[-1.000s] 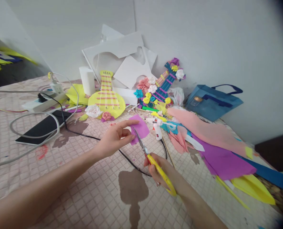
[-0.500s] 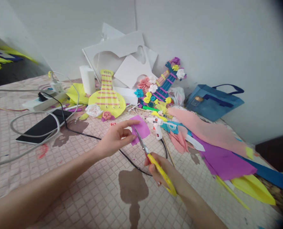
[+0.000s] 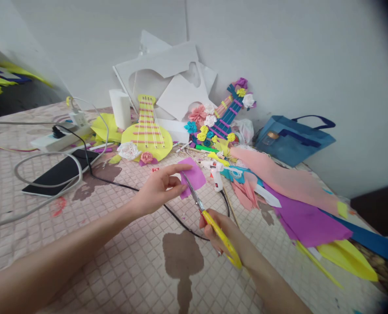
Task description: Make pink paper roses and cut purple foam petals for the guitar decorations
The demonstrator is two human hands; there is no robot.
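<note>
Between the thumb and fingers of my left hand is a small piece of purple crepe paper, held above the table. My right hand grips yellow-handled scissors, whose blades reach up over the purple piece, close to my left fingertips. Whether the blades are fully closed is hard to make out. Just beyond, a white hot glue gun rests on the table, its black cord running under my hands. A yellow paper guitar with white strings and paper flowers leans at the back.
Right of my hands lie purple crepe paper, pink crepe paper and yellow strips. A blue flower-covered guitar, white cut-out boards and a blue bag stand behind. On the left are a black tablet, a power strip and looping cables.
Both hands, the scissors and the purple piece stay almost exactly where they were; only a very slight shift of the view shows.
</note>
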